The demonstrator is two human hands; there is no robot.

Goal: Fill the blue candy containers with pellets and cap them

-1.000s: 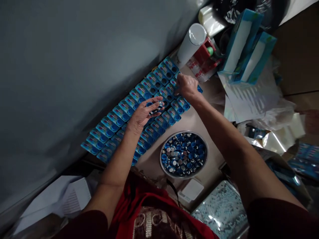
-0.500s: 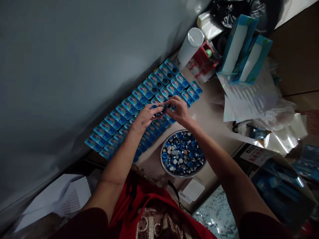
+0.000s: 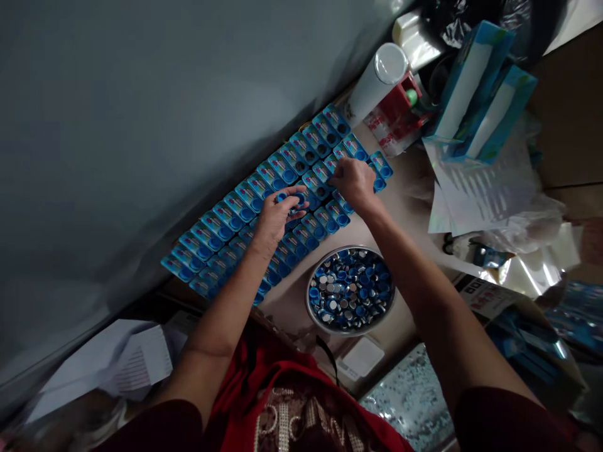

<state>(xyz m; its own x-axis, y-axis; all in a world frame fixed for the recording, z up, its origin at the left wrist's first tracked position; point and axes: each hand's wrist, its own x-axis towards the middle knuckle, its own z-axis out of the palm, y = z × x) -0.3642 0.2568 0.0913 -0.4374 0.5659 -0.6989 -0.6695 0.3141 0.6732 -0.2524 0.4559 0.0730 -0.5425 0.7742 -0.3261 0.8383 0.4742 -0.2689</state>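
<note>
Rows of small blue packs [image 3: 230, 217] lie side by side along the wall; most have a round blue piece at one end, while several show a dark round spot there. My left hand [image 3: 277, 216] hovers over the middle of the rows, fingers curled around small blue round caps [image 3: 298, 198]. Farther along, my right hand [image 3: 352, 180] is closed, its fingertips down at the packs; what they hold, if anything, is hidden. A round metal bowl [image 3: 308, 307] full of blue and silver caps [image 3: 351, 289] stands nearer to me.
A white cylinder [image 3: 377, 78] and a red container [image 3: 400, 103] stand at the far end of the rows. Blue open boxes [image 3: 494, 110] rest on papers [image 3: 464, 194] to the right. Below is a cardboard box of blue packs [image 3: 522, 345].
My right hand has parted from my left and moved right and up, down onto the packs. My left hand stays nearly in place with the caps. The view has shifted slightly.
</note>
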